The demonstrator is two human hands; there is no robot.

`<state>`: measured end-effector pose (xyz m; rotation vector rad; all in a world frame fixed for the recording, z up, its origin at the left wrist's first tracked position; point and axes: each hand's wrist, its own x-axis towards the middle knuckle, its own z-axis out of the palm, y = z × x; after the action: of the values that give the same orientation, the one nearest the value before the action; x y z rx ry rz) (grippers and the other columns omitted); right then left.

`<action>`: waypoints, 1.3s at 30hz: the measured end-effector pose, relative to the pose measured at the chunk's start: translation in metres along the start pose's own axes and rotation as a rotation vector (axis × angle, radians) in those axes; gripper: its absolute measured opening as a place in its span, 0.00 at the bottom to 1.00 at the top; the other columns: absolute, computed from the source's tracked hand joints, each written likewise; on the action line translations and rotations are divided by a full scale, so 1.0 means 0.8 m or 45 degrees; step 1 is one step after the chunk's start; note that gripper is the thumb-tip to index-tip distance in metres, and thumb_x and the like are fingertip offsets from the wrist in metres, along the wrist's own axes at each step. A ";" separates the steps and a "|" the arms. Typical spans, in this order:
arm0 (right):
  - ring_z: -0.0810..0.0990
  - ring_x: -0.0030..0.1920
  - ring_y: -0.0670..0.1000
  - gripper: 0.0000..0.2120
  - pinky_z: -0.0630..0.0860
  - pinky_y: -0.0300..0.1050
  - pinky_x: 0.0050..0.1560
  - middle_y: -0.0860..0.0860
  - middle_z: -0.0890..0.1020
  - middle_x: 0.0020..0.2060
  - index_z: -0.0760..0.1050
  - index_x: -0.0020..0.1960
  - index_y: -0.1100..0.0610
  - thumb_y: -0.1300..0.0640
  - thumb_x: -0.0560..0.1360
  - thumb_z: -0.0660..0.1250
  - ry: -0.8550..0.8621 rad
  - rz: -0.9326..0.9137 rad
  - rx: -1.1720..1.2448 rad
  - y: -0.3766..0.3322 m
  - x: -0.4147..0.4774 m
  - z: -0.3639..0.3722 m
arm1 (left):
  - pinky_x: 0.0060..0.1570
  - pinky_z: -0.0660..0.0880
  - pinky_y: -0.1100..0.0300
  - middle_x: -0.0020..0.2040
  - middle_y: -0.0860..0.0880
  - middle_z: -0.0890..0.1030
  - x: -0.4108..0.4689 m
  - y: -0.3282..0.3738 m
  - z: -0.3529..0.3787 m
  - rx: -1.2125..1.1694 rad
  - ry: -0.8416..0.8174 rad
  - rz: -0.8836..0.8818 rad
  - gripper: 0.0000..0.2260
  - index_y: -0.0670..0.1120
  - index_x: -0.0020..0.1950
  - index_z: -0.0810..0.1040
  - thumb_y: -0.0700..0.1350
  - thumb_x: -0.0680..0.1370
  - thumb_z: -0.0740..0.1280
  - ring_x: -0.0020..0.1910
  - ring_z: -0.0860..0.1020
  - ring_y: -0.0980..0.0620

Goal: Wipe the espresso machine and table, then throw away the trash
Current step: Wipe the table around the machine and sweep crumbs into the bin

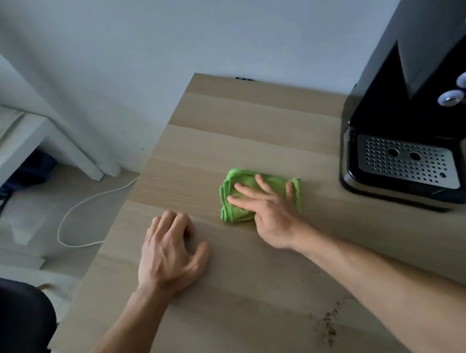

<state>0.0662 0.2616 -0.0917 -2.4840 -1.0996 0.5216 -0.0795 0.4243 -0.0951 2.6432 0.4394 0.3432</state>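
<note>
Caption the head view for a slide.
Right hand presses green cloth on wooden table; left hand rests alongside, espresso machine at right.

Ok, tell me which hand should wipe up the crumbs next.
Right. The right hand presses flat on the green cloth, and the crumbs lie beside its forearm; the left hand rests on the table holding nothing.

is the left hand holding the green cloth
No, the right hand presses flat on the green cloth, while the left hand rests on the table beside it, holding nothing.
</note>
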 end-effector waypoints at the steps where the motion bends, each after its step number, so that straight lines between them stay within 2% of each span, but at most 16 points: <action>1: 0.45 0.76 0.51 0.33 0.36 0.72 0.67 0.39 0.58 0.73 0.65 0.70 0.42 0.70 0.73 0.53 -0.072 -0.099 -0.013 0.006 -0.003 -0.006 | 0.40 0.66 0.55 0.38 0.50 0.69 -0.001 -0.001 0.001 -0.007 0.004 0.016 0.12 0.47 0.38 0.67 0.54 0.65 0.62 0.39 0.67 0.48; 3: 0.47 0.76 0.50 0.33 0.33 0.68 0.67 0.39 0.60 0.73 0.67 0.69 0.42 0.72 0.72 0.53 -0.180 -0.232 -0.029 0.022 -0.006 -0.023 | 0.39 0.65 0.55 0.38 0.50 0.69 -0.001 -0.004 0.002 -0.015 0.004 0.037 0.12 0.47 0.38 0.68 0.55 0.65 0.61 0.38 0.67 0.48; 6: 0.47 0.76 0.50 0.33 0.31 0.64 0.66 0.39 0.60 0.72 0.67 0.69 0.42 0.71 0.73 0.54 -0.184 -0.238 -0.060 0.047 -0.015 -0.038 | 0.39 0.63 0.56 0.38 0.50 0.69 -0.001 -0.008 0.002 -0.017 -0.001 0.052 0.13 0.46 0.38 0.69 0.56 0.65 0.61 0.38 0.67 0.48; 9: 0.45 0.76 0.51 0.29 0.32 0.68 0.67 0.37 0.53 0.72 0.62 0.70 0.41 0.67 0.77 0.53 -0.019 -0.041 -0.089 0.065 -0.038 -0.035 | 0.39 0.63 0.56 0.37 0.50 0.69 -0.002 -0.009 0.000 -0.018 -0.006 0.068 0.13 0.47 0.37 0.68 0.56 0.65 0.61 0.38 0.66 0.47; 14: 0.44 0.76 0.52 0.29 0.36 0.61 0.70 0.41 0.53 0.75 0.58 0.73 0.42 0.66 0.78 0.53 0.269 0.455 -0.047 0.053 -0.071 -0.011 | 0.38 0.63 0.55 0.36 0.50 0.69 0.000 -0.007 -0.004 -0.032 -0.037 0.073 0.13 0.47 0.36 0.68 0.56 0.64 0.60 0.38 0.67 0.47; 17: 0.51 0.75 0.53 0.29 0.42 0.58 0.74 0.46 0.59 0.74 0.63 0.72 0.49 0.70 0.76 0.54 0.344 0.394 0.030 0.035 -0.094 0.006 | 0.38 0.63 0.55 0.36 0.50 0.69 0.001 -0.008 -0.006 -0.039 -0.050 0.060 0.13 0.47 0.36 0.68 0.57 0.64 0.60 0.38 0.67 0.46; 19: 0.57 0.74 0.51 0.26 0.48 0.47 0.75 0.49 0.64 0.72 0.66 0.70 0.56 0.72 0.75 0.54 0.397 0.300 0.213 0.033 -0.108 0.005 | 0.38 0.63 0.55 0.36 0.51 0.68 0.001 -0.008 -0.006 -0.034 -0.064 0.040 0.13 0.48 0.36 0.67 0.57 0.64 0.59 0.39 0.68 0.46; 21: 0.59 0.72 0.45 0.25 0.50 0.36 0.72 0.46 0.64 0.69 0.65 0.70 0.59 0.74 0.75 0.54 0.508 0.342 0.407 0.038 -0.122 -0.012 | 0.38 0.64 0.54 0.36 0.51 0.68 0.000 -0.008 -0.006 -0.028 -0.066 0.055 0.13 0.48 0.36 0.67 0.57 0.64 0.59 0.39 0.68 0.45; 22: 0.61 0.71 0.44 0.25 0.53 0.35 0.72 0.46 0.64 0.68 0.66 0.69 0.59 0.75 0.75 0.54 0.599 0.407 0.464 0.045 -0.129 -0.021 | 0.38 0.64 0.54 0.36 0.50 0.68 0.000 -0.008 -0.007 -0.030 -0.064 0.060 0.13 0.48 0.36 0.67 0.57 0.64 0.59 0.39 0.68 0.45; 24: 0.67 0.68 0.47 0.26 0.63 0.41 0.70 0.49 0.68 0.67 0.69 0.68 0.58 0.76 0.75 0.54 0.802 0.613 0.534 0.068 -0.144 -0.039 | 0.38 0.64 0.54 0.35 0.50 0.69 0.001 -0.008 -0.006 -0.036 -0.064 0.057 0.13 0.48 0.36 0.68 0.57 0.64 0.59 0.39 0.68 0.45; 26: 0.75 0.62 0.53 0.25 0.73 0.49 0.63 0.53 0.71 0.67 0.70 0.68 0.55 0.73 0.76 0.54 0.884 0.882 0.538 0.095 -0.149 -0.043 | 0.38 0.64 0.54 0.35 0.50 0.69 0.002 -0.007 -0.006 -0.032 -0.062 0.058 0.13 0.48 0.35 0.68 0.57 0.63 0.59 0.39 0.68 0.45; 28: 0.74 0.62 0.56 0.26 0.73 0.55 0.60 0.53 0.72 0.67 0.69 0.69 0.50 0.68 0.74 0.55 0.871 1.063 0.342 0.106 -0.141 -0.037 | 0.39 0.64 0.54 0.36 0.50 0.69 0.001 -0.005 -0.005 -0.027 -0.055 0.058 0.13 0.48 0.36 0.68 0.58 0.64 0.59 0.39 0.68 0.45; 30: 0.67 0.67 0.58 0.29 0.65 0.60 0.65 0.52 0.68 0.70 0.66 0.71 0.49 0.67 0.72 0.58 0.807 1.145 0.057 0.099 -0.129 -0.027 | 0.39 0.65 0.53 0.36 0.50 0.69 0.001 -0.005 -0.004 -0.029 -0.057 0.046 0.14 0.48 0.36 0.69 0.58 0.64 0.59 0.40 0.68 0.45; 32: 0.60 0.71 0.59 0.31 0.56 0.61 0.69 0.52 0.63 0.73 0.63 0.72 0.49 0.67 0.72 0.59 0.745 1.156 -0.060 0.083 -0.120 -0.017 | 0.40 0.66 0.52 0.36 0.50 0.69 0.001 -0.006 -0.004 -0.033 -0.059 0.041 0.14 0.48 0.36 0.68 0.58 0.64 0.59 0.40 0.68 0.45; 36: 0.58 0.73 0.60 0.32 0.55 0.63 0.71 0.54 0.63 0.73 0.65 0.71 0.51 0.70 0.70 0.60 0.663 0.894 -0.121 0.047 -0.100 0.003 | 0.40 0.66 0.52 0.36 0.50 0.69 0.000 -0.005 -0.003 -0.026 -0.057 0.035 0.14 0.48 0.36 0.68 0.58 0.64 0.59 0.41 0.68 0.46; 39: 0.57 0.74 0.57 0.30 0.54 0.58 0.73 0.53 0.62 0.73 0.64 0.72 0.52 0.72 0.73 0.58 0.554 0.727 0.035 0.038 -0.089 0.007 | 0.40 0.65 0.53 0.37 0.50 0.69 0.000 -0.006 -0.003 -0.023 -0.056 0.030 0.14 0.48 0.37 0.68 0.58 0.64 0.59 0.41 0.67 0.46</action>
<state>0.0378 0.1898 -0.0984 -2.6910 -0.2131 0.1186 -0.0818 0.4289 -0.0951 2.6353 0.3893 0.2939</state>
